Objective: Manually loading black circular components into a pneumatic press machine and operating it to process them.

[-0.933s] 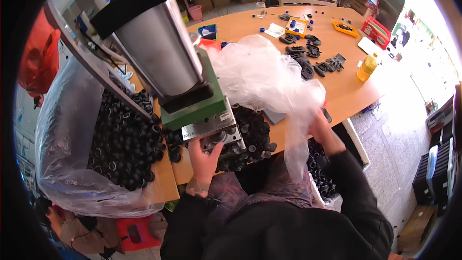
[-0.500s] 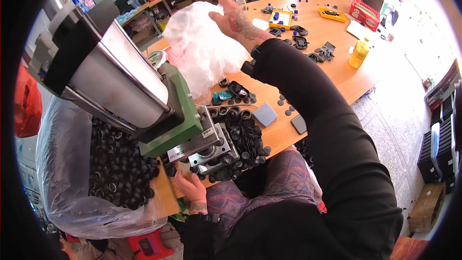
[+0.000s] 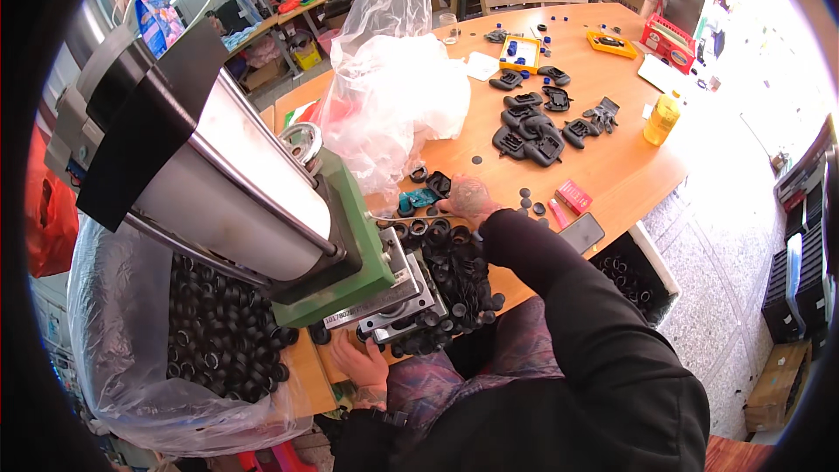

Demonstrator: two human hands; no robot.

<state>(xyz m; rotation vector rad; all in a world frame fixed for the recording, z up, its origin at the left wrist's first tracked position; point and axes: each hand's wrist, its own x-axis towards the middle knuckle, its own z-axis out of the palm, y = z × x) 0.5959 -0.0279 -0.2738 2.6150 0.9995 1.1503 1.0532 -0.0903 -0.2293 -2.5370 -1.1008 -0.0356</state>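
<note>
Rings everywhere: a heap of black rubber rings (image 3: 450,275) sits on the worktop's near edge, right beside the green press (image 3: 350,249). Our right hand (image 3: 468,199) rests palm-down at the far side of that heap, fingers spread and loose over a few rings, not clenched; whether it actually pinches one we can't tell. Our left hand (image 3: 358,363) is at the near edge just under the press's metal die block (image 3: 398,301), fingers curled up toward it, but the grip itself is hidden by the block.

A clear plastic bag (image 3: 393,92) stands crumpled at the worktop's far-left side, touching the press top. A bigger bag of rings (image 3: 205,336) hangs off the left edge.

Risks, as we judge: left fingers are v. close to the die, so a pinch is possible if the ram drops. The heap runs up to the near edge; a sweep w/ the right hand could knock rings off. The loose bag could also snag on the press.
</note>
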